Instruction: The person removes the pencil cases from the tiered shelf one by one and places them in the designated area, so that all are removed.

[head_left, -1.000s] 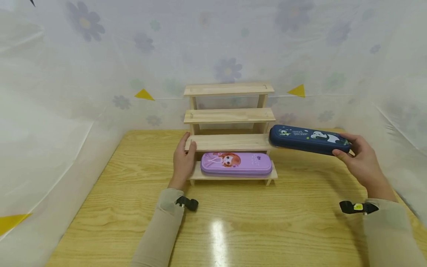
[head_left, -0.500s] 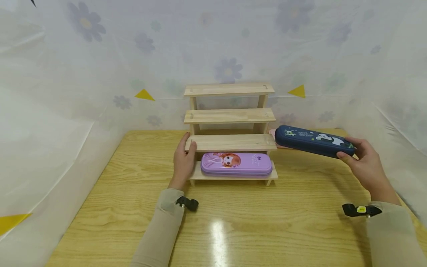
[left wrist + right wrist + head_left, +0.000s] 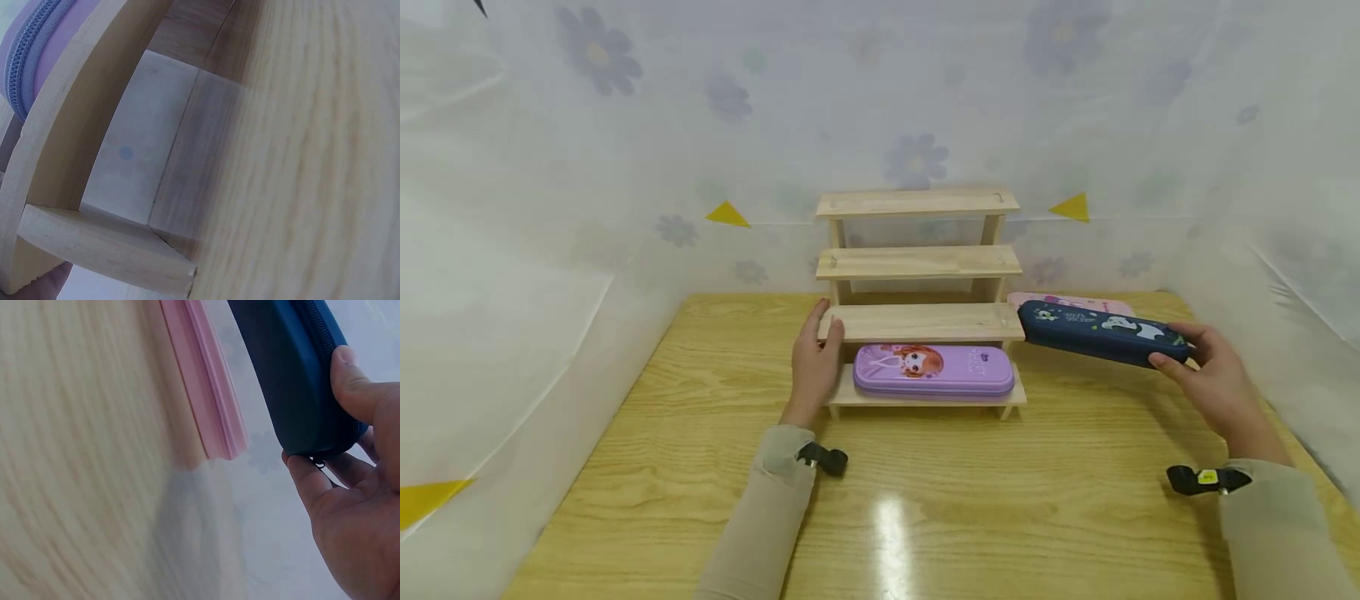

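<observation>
A four-step wooden display stand [image 3: 917,321] stands on the table; my left hand [image 3: 814,367] holds the left end of its second step from the bottom, thumb on the front side. On the lowest step lies a purple pencil case [image 3: 932,371] with a girl printed on it; its blue zipper [image 3: 28,59] shows in the left wrist view. My right hand [image 3: 1213,379] grips the right end of a navy panda pencil case [image 3: 1097,333], raised over the table and tilted, its left end at the stand's right side. Behind it lies a pink pencil case [image 3: 1108,307], partly hidden.
The upper steps [image 3: 917,262] rise toward the back. A pale flowered sheet [image 3: 760,108] walls the wood-grain table [image 3: 700,467] at the back and both sides, with yellow triangles [image 3: 1071,207] on it.
The navy pencil case in my right hand has shifted a little right, then lower, uncovering the pink pencil case behind it. My left hand stays on the stand.
</observation>
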Demonstrator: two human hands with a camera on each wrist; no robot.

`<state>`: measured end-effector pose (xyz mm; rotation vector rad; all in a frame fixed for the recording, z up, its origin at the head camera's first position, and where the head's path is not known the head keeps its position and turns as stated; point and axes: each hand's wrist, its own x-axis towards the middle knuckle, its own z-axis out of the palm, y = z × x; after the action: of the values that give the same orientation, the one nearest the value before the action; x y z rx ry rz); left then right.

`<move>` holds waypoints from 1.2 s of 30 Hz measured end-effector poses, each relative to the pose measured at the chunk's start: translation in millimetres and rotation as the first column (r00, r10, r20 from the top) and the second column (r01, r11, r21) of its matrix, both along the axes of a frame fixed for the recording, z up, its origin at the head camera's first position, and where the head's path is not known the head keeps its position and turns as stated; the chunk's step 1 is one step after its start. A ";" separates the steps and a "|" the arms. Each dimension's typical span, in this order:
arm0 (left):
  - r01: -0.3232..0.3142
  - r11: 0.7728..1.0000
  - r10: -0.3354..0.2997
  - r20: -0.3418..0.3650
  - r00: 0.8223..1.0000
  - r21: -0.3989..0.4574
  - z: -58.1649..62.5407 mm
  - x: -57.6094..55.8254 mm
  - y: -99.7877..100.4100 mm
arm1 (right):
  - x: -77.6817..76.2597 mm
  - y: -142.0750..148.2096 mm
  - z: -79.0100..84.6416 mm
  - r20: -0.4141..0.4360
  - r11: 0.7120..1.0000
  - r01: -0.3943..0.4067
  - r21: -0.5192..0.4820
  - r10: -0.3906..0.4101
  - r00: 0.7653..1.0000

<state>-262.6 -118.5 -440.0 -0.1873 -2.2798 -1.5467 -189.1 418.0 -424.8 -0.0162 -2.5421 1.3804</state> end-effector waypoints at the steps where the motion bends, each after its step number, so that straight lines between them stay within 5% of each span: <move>1: -0.001 1.000 0.001 -0.003 1.000 -0.003 -0.4 -0.3 0.0 | -0.5 -0.3 -1.9 0.006 1.000 -0.007 0.010 0.007 1.000; 13: 0.004 1.000 -0.004 -0.003 1.000 0.007 0.6 1.1 -0.1 | -14.0 -9.2 -11.6 0.159 0.985 -0.090 0.149 0.066 0.985; 19: 0.001 1.000 -0.001 -0.003 1.000 0.005 -1.0 0.6 -0.3 | -21.3 -14.5 -16.8 0.176 0.983 -0.122 0.137 0.097 0.980; 36: -0.002 1.000 0.002 -0.014 1.000 0.003 -1.4 -0.5 -0.3 | -21.6 -31.1 -15.2 0.179 0.974 0.023 0.227 -0.065 0.982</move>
<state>-263.1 -118.8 -441.4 -0.1943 -2.2666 -1.5431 -210.7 386.9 -440.0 -0.1665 -2.8190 1.1151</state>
